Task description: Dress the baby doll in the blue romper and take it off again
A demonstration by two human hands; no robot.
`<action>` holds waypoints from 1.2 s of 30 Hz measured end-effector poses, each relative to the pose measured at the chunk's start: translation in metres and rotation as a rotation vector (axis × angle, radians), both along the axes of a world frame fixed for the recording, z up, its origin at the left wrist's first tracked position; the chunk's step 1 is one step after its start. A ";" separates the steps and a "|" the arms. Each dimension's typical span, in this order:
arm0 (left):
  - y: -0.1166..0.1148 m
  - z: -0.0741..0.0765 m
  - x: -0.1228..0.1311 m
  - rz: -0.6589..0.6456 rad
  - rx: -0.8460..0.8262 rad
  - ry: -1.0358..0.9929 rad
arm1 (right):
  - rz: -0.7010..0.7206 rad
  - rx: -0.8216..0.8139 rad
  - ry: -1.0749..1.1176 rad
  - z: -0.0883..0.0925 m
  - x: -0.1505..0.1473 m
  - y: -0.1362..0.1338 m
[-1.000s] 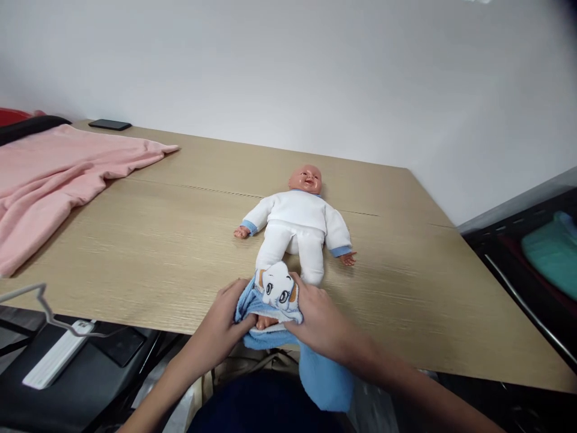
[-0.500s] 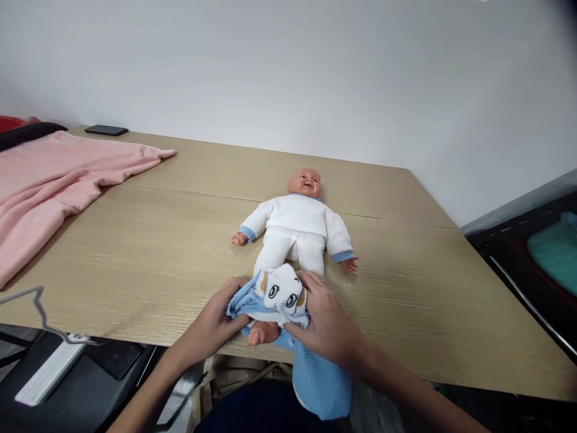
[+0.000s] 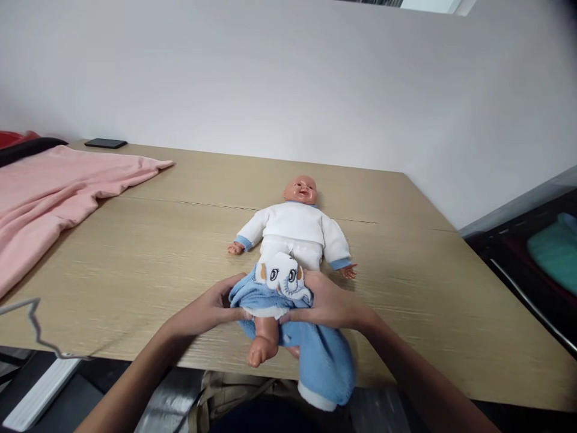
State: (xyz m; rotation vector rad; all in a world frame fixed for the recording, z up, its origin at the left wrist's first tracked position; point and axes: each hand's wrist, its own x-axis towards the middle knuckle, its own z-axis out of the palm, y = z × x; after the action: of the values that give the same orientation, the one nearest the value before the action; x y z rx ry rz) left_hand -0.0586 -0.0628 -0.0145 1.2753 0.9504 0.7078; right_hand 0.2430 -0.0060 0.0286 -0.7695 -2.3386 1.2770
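Note:
A baby doll in a white top and white trousers lies on its back on the wooden table, head toward the wall. Blue trousers with a white elephant patch are bunched around its legs. My left hand pinches the left side of the blue waistband. My right hand grips the right side. One bare doll foot sticks out of the left trouser leg near the table's front edge. The other trouser leg hangs over the edge.
A pink garment is spread over the table's left end, with a black phone behind it by the wall. A wire hanger pokes in at the lower left. A dark bin with a teal cloth stands to the right.
Both hands have drawn the blue trousers further up the doll's legs, toward its waist. The bare foot now pokes out fully below the trouser leg.

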 end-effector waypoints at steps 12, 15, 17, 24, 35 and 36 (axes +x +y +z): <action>0.003 -0.009 -0.016 0.041 0.080 0.084 | -0.253 -0.024 -0.057 0.011 0.052 -0.044; 0.004 -0.002 -0.018 -0.022 0.113 0.122 | -0.275 -0.107 -0.031 0.001 0.063 -0.046; 0.007 0.010 -0.015 -0.068 0.211 0.181 | -0.233 -0.161 0.021 -0.004 0.067 -0.048; 0.049 0.087 0.037 -0.326 0.504 0.392 | -0.109 -0.170 0.095 0.017 0.047 -0.046; 0.090 0.072 0.073 -0.747 0.309 0.133 | -0.004 -0.289 0.224 0.005 0.076 -0.033; 0.089 0.069 0.073 -0.737 0.283 0.126 | -0.011 -0.340 0.314 -0.001 0.076 -0.033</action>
State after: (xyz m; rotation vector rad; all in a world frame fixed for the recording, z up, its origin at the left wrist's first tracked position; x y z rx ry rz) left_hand 0.0142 0.0262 0.0545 1.7918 0.4177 0.1812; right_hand 0.3194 -0.0394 0.0271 -0.6231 -1.8941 1.6814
